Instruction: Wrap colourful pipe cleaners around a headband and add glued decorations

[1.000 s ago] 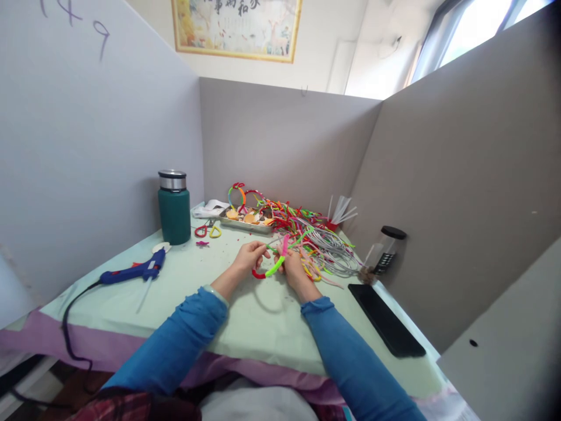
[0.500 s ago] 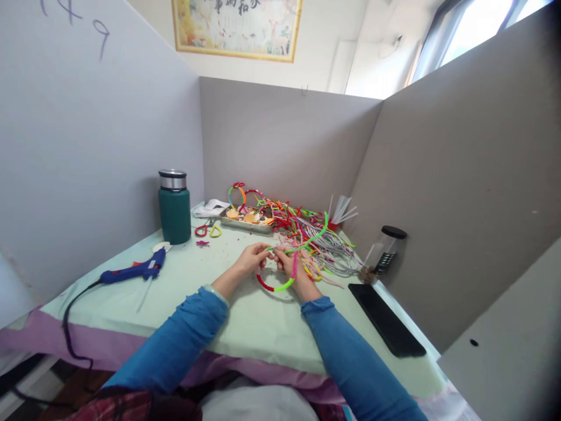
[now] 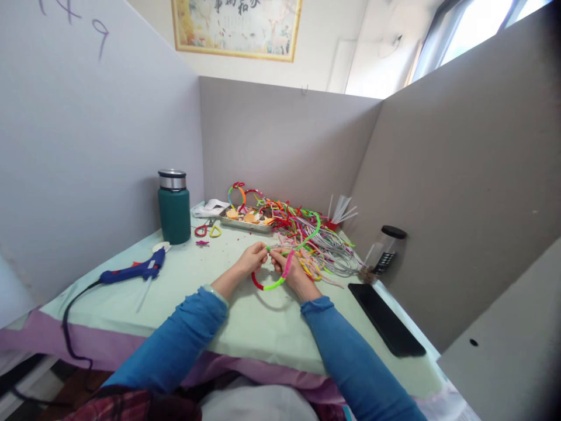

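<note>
While the left hand (image 3: 254, 258) pinches a green pipe cleaner (image 3: 314, 234) near its end, the right hand (image 3: 293, 271) grips it alongside; a red, green and pink hoop (image 3: 274, 286) curves between them, before a tangled pile (image 3: 335, 252) beyond the right hand.

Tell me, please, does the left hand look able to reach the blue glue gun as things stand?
Probably yes: nothing appears to stand between the left hand and the blue glue gun lying to its left. However, its grip seems to be on the multicoloured loop, so it would likely need freeing first.
</note>
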`<state>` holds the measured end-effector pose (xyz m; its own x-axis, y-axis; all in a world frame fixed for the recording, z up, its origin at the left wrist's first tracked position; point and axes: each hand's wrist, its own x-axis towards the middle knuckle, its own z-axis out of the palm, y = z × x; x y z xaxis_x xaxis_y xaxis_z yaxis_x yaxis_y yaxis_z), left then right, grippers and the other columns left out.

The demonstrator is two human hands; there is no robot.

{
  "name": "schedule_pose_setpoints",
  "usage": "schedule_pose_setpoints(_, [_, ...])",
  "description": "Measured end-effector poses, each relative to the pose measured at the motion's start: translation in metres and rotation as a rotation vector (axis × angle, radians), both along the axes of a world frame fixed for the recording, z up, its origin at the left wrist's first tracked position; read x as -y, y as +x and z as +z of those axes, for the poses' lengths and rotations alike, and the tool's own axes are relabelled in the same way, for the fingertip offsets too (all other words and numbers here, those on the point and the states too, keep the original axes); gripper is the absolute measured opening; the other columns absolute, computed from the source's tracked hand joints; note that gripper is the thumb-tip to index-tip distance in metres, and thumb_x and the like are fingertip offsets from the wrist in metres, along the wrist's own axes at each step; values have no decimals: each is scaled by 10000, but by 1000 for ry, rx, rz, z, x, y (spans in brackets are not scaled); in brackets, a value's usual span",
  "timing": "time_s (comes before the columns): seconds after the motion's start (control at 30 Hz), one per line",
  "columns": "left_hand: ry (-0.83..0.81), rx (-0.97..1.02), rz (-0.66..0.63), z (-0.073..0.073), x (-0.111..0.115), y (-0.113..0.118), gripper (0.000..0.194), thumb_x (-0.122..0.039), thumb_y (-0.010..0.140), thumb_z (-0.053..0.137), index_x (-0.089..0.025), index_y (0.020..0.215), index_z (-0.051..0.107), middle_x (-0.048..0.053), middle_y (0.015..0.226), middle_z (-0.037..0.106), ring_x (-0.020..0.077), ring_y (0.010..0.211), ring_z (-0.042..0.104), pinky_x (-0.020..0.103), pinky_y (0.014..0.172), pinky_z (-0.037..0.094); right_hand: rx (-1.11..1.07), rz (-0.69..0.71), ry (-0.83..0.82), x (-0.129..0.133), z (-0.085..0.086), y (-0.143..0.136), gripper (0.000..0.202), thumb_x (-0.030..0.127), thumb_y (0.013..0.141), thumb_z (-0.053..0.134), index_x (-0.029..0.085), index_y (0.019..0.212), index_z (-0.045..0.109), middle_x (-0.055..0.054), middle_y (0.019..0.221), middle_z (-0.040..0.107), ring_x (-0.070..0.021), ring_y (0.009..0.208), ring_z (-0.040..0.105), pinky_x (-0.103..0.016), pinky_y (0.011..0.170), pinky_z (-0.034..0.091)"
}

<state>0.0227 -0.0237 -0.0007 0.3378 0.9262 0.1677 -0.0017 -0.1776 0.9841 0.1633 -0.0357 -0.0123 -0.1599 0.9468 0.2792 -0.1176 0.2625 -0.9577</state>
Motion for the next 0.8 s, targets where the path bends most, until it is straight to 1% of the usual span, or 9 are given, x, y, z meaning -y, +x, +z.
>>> schedule_pose_setpoints(0.13, [-41,1,-66,3,3,-2,198,-366,805,525,-187,800,440,-83,544,409,24,342,251,159,336,177,5,-77,-9,-7,-5,2,335,491,688,633,173,646,534,52,498,452,-68,404,352,-208,380,233])
schedule_pose_setpoints(0.23, [-75,0,-118,5,5,-4,237,-388,786,553,-192,783,421,-86,539,383,24,353,224,153,337,143,49,-111,-27,-14,-10,6,355,499,700,606,172,598,514,52,475,433,-70,414,337,-216,394,225])
schedule_pose_setpoints(0.37, [-74,-13,-124,7,7,-5,307,-450,766,576,-187,753,418,-80,558,364,23,376,231,148,340,146,77,-126,-100,-18,-15,10,347,493,686,615,174,596,509,59,472,424,-74,439,331,-223,418,223])
schedule_pose_setpoints(0.5, [-88,-25,-138,11,10,-6,360,-520,775,545,-185,731,420,-80,546,318,29,388,209,154,342,128,29,-63,-92,-15,-10,12,333,480,655,656,177,637,520,59,512,447,-71,444,335,-225,422,221])
schedule_pose_setpoints(0.63, [-116,-33,-216,10,10,-8,356,-521,762,572,-188,762,444,-96,517,273,33,379,161,169,341,112,9,20,-137,-9,-1,16,372,490,591,713,167,668,547,44,554,491,-64,442,360,-222,421,228])
schedule_pose_setpoints(0.73, [-129,-68,-253,8,8,-9,355,-521,760,578,-190,769,449,-98,507,270,36,374,160,179,338,119,26,7,-157,-7,3,19,390,511,590,713,162,666,556,44,537,487,-63,440,361,-222,430,241])
schedule_pose_setpoints(0.8, [-137,-86,-268,7,8,-9,354,-516,756,587,-189,771,452,-97,511,272,36,375,164,184,339,116,52,-19,-130,-5,5,21,383,512,600,706,167,639,546,53,510,465,-65,438,352,-226,436,238])
